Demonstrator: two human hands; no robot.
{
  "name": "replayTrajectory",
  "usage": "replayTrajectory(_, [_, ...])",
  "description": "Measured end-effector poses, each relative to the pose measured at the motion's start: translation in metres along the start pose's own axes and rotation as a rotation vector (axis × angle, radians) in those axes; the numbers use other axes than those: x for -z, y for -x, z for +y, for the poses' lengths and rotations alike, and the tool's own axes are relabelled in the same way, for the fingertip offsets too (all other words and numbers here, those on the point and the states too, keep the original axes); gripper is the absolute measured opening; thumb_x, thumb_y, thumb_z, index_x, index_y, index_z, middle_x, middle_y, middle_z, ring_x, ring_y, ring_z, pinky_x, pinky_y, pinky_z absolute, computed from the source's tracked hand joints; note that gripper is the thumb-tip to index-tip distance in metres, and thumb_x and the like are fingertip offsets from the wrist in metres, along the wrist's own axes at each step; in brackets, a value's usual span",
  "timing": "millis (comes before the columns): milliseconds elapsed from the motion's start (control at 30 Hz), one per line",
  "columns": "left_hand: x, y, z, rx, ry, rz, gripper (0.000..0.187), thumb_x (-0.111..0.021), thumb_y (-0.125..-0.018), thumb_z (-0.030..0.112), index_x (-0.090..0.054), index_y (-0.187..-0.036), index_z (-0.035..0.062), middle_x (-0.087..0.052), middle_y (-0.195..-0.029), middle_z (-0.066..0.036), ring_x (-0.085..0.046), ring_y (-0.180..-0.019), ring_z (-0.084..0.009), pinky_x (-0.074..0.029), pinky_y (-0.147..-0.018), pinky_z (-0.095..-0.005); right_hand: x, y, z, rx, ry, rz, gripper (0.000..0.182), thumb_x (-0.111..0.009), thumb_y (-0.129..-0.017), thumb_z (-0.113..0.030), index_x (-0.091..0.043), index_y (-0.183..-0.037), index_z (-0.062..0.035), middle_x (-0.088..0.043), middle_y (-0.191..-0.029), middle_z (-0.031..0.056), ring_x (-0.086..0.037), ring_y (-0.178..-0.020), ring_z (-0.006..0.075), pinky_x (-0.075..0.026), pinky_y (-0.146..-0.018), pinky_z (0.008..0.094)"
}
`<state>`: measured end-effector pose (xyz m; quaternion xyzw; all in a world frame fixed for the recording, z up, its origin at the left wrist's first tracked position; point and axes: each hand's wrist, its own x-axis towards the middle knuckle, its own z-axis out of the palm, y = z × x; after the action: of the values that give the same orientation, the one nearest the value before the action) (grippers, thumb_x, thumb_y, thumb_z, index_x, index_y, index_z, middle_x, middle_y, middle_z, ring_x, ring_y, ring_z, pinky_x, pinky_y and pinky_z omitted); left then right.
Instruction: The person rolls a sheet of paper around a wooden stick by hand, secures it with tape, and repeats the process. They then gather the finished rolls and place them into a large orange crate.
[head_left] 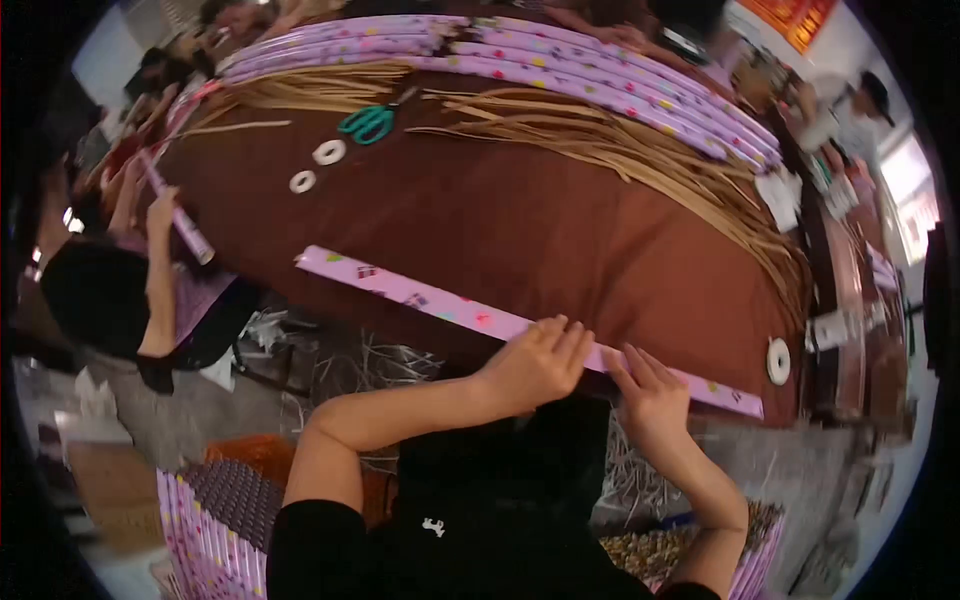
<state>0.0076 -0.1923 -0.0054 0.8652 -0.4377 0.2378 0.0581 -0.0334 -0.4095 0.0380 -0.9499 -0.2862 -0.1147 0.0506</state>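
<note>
A long pink tube (450, 306) with a colourful print lies slantwise along the near edge of the brown-covered table. My left hand (543, 362) is closed over it right of its middle, fingers together on top. Just to the right, my right hand (652, 392) grips the same tube, with its thumb toward my left hand. The tube's far left end and its right end stick out past my hands. What lies under my fingers is hidden.
Teal scissors (368, 124) and white tape rolls (329, 152) lie beyond the tube; another roll (778, 361) is at right. Brown strips (600, 140) and printed tubes (600, 75) line the back. A co-worker's hand (162, 215) holds a tube at left. Bundled tubes (215, 530) stand below.
</note>
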Motion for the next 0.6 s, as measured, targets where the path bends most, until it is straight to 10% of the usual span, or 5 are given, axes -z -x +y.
replayTrajectory(433, [-0.002, -0.006, -0.002, -0.014, 0.112, -0.026, 0.041, -0.051, -0.084, -0.002, -0.061, -0.123, -0.0039, -0.065, -0.120, -0.017, -0.062, -0.112, -0.0354, -0.052, -0.095, -0.0429, -0.047, 0.022, -0.035, -0.290, 0.024, 0.313, 0.055, -0.058, -0.079, -0.014, -0.056, -0.133, -0.0054, -0.051, -0.135, 0.0250, -0.048, -0.127, 0.0441, -0.035, -0.110, 0.0560])
replayTrajectory(600, [-0.006, -0.004, 0.001, -0.010, 0.048, -0.003, 0.039, -0.051, -0.085, -0.004, -0.062, -0.122, -0.0039, -0.065, -0.122, -0.017, -0.062, -0.114, -0.0354, -0.052, -0.095, -0.0445, -0.042, 0.033, -0.031, -0.380, -0.166, 0.455, 0.053, -0.070, -0.077, -0.011, -0.059, -0.128, -0.0066, -0.057, -0.135, 0.0111, -0.051, -0.128, 0.0312, -0.034, -0.110, 0.0516])
